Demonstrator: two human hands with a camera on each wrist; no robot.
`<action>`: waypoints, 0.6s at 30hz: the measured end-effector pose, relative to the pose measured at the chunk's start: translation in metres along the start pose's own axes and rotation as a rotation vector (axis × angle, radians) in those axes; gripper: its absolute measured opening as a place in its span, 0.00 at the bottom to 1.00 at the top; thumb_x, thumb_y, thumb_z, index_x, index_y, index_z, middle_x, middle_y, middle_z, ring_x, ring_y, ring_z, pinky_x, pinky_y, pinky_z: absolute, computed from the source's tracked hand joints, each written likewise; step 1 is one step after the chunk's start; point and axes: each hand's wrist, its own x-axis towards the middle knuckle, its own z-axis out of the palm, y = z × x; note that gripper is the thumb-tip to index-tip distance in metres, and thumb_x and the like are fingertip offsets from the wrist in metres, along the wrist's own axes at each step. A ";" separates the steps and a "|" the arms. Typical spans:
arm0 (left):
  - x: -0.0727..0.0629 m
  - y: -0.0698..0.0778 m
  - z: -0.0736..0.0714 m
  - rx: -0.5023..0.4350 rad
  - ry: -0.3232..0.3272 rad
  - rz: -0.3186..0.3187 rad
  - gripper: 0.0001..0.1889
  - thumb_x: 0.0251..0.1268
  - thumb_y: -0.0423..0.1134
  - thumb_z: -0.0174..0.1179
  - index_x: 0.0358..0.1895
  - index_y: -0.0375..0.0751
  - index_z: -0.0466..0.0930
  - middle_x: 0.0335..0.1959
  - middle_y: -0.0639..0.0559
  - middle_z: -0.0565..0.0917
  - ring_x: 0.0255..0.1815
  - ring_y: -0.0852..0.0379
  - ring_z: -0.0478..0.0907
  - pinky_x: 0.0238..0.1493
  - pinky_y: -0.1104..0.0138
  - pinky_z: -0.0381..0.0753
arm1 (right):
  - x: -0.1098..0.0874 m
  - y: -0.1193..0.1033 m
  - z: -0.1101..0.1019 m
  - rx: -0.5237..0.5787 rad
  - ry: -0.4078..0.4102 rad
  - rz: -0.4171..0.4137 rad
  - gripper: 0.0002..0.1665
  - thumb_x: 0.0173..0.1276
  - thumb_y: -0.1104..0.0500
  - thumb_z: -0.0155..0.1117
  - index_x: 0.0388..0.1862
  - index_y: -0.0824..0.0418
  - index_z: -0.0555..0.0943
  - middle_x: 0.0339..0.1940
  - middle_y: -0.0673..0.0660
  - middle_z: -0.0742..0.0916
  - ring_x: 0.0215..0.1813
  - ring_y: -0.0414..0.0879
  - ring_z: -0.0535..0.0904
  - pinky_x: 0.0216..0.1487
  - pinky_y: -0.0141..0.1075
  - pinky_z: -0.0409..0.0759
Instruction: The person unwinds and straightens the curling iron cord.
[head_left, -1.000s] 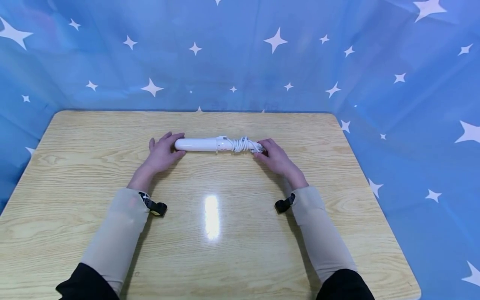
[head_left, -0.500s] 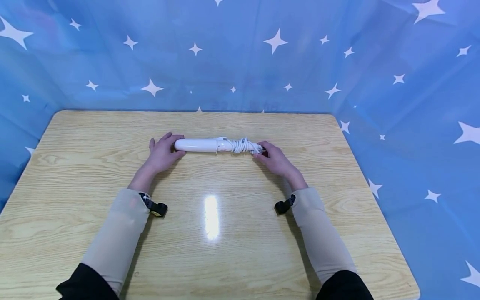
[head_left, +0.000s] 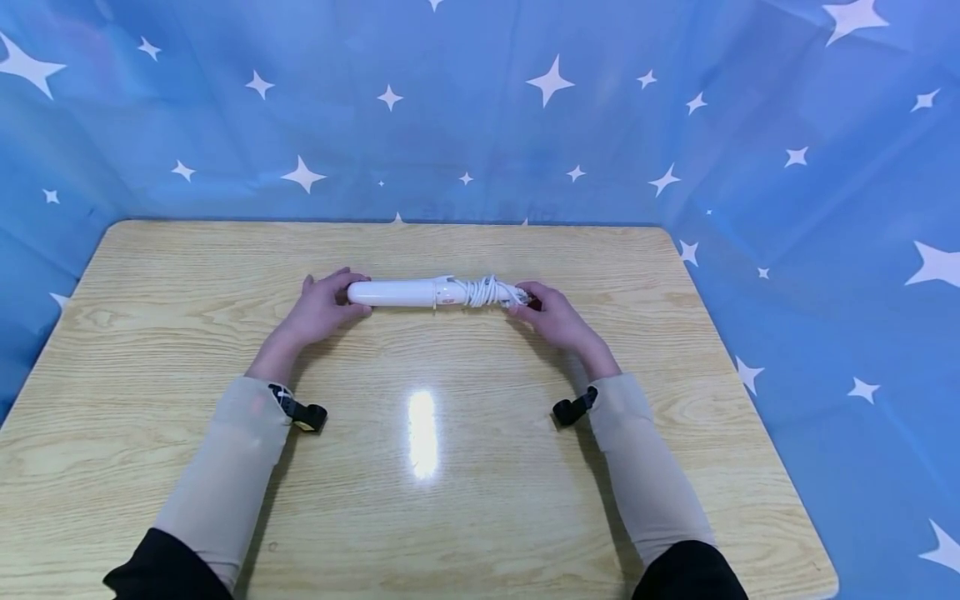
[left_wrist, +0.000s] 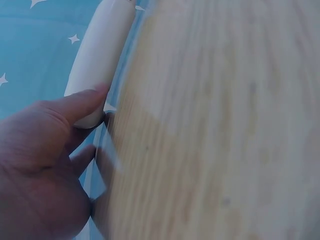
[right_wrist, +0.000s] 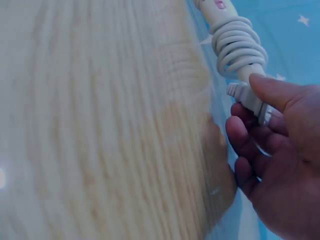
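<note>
A blue backdrop (head_left: 465, 125) printed with white four-pointed stars fills the top of the head view and runs down its right side. Below it the wood-grained bench (head_left: 480, 358) spreads across the middle and bottom, a bright glare spot (head_left: 423, 433) just below centre. Two pale sleeves (head_left: 225, 467) reach up from the lower left and lower right. The white wand (head_left: 397, 292) lies crosswise slightly above the centre of the frame, between the hands; whether it touches the bench I cannot tell. The left hand (head_left: 318, 312) pinches its smooth, rounded left end between thumb and fingers; the right hand (head_left: 553, 319) pinches the handle end at right, its thumb on top in the right wrist view. A white cord (head_left: 486, 292) is coiled round the handle. Smaller still are a black wrist camera (head_left: 307, 417) on each cuff and the white plug (right_wrist: 245, 97), beside the right thumb.
</note>
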 end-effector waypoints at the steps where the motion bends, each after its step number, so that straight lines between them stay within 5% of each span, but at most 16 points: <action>1: 0.000 -0.001 0.000 -0.014 -0.001 -0.003 0.28 0.72 0.36 0.65 0.72 0.32 0.70 0.71 0.32 0.72 0.81 0.35 0.52 0.82 0.43 0.22 | -0.001 0.000 0.000 0.008 0.002 0.000 0.27 0.80 0.52 0.60 0.72 0.62 0.72 0.51 0.60 0.82 0.44 0.53 0.76 0.40 0.42 0.78; 4: -0.001 -0.003 0.000 -0.072 0.009 -0.012 0.28 0.73 0.35 0.65 0.73 0.33 0.70 0.71 0.32 0.72 0.76 0.36 0.63 0.83 0.45 0.48 | -0.003 -0.001 -0.001 0.037 0.020 -0.007 0.27 0.80 0.51 0.60 0.72 0.61 0.72 0.51 0.60 0.82 0.44 0.53 0.77 0.39 0.42 0.81; 8: -0.003 -0.001 0.000 -0.149 0.031 -0.026 0.27 0.73 0.35 0.65 0.72 0.35 0.71 0.69 0.34 0.74 0.65 0.39 0.74 0.64 0.49 0.78 | -0.005 -0.004 0.000 0.093 0.047 -0.024 0.26 0.80 0.54 0.61 0.71 0.63 0.73 0.48 0.61 0.82 0.42 0.54 0.78 0.37 0.39 0.82; 13: -0.007 0.001 -0.002 -0.215 0.033 -0.042 0.27 0.73 0.35 0.65 0.72 0.36 0.72 0.67 0.35 0.76 0.63 0.41 0.75 0.58 0.59 0.81 | -0.007 -0.007 0.000 0.154 0.068 -0.025 0.25 0.80 0.57 0.60 0.71 0.65 0.73 0.45 0.65 0.83 0.41 0.56 0.81 0.38 0.38 0.86; 18: -0.010 0.003 -0.003 -0.335 0.033 -0.073 0.27 0.72 0.34 0.66 0.72 0.36 0.72 0.67 0.35 0.76 0.63 0.43 0.76 0.53 0.73 0.84 | -0.011 -0.013 0.000 0.327 0.076 -0.036 0.25 0.80 0.61 0.60 0.71 0.70 0.72 0.49 0.71 0.83 0.43 0.60 0.85 0.48 0.45 0.91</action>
